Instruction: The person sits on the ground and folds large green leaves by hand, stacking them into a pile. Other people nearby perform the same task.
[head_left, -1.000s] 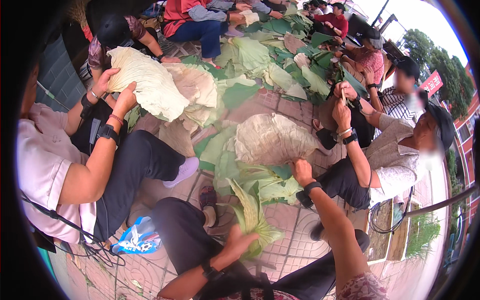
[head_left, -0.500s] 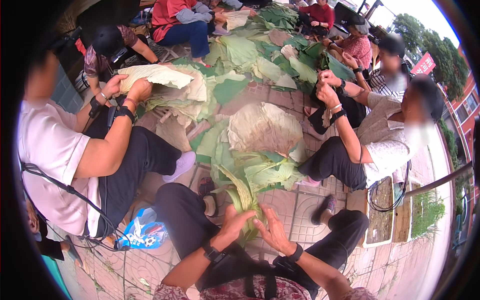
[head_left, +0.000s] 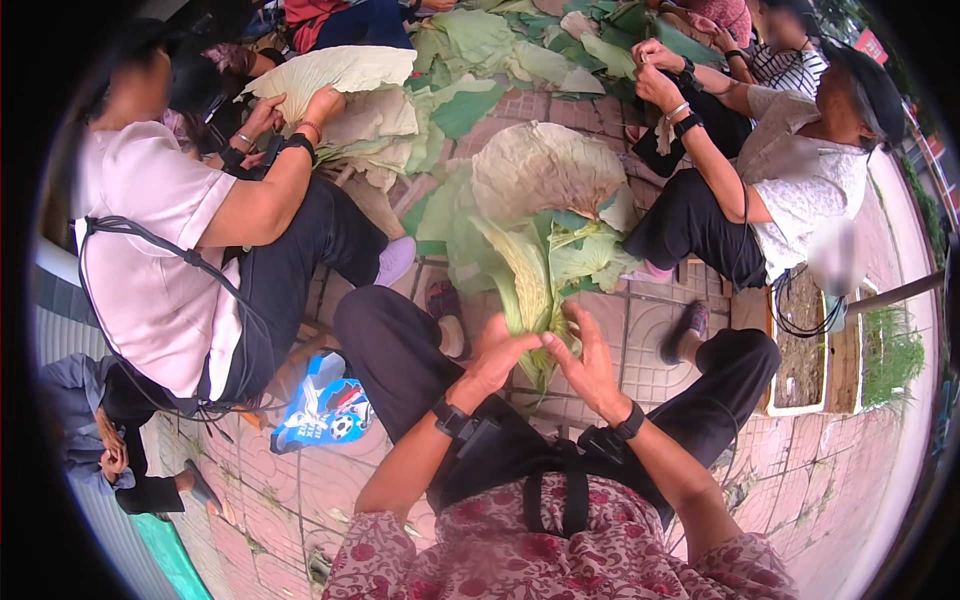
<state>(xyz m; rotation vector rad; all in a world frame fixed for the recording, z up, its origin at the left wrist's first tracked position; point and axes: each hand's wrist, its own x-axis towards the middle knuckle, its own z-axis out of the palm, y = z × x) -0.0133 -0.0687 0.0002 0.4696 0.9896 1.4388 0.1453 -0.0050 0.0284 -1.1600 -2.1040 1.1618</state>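
Note:
Between my knees I hold a gathered pale-green lotus leaf [head_left: 528, 275], its folds fanning upward and its narrow end pointing down. My left hand [head_left: 494, 358] is closed round the bundle's left side, thumb laid across the front. On the other side my right hand [head_left: 592, 368] presses against the bundle with fairly straight fingers, its thumb tip meeting the left thumb. Just beyond lies a pile of green lotus leaves [head_left: 590, 255], topped by a large dry, brownish leaf [head_left: 545, 168]. The fingers behind the bundle are partly hidden.
A person at left holds a broad pale leaf [head_left: 335, 75] over another leaf pile [head_left: 375, 130]. At right another person's raised hands [head_left: 660, 75] are close together. A blue plastic bag [head_left: 322, 405] lies left of my knee. Planter boxes [head_left: 815, 345] stand at right on the paving.
My view has tilted down, so the scene sits higher in the picture. My hands remain on the lotus leaf, which now shows broader. The person at left has shifted their leaf.

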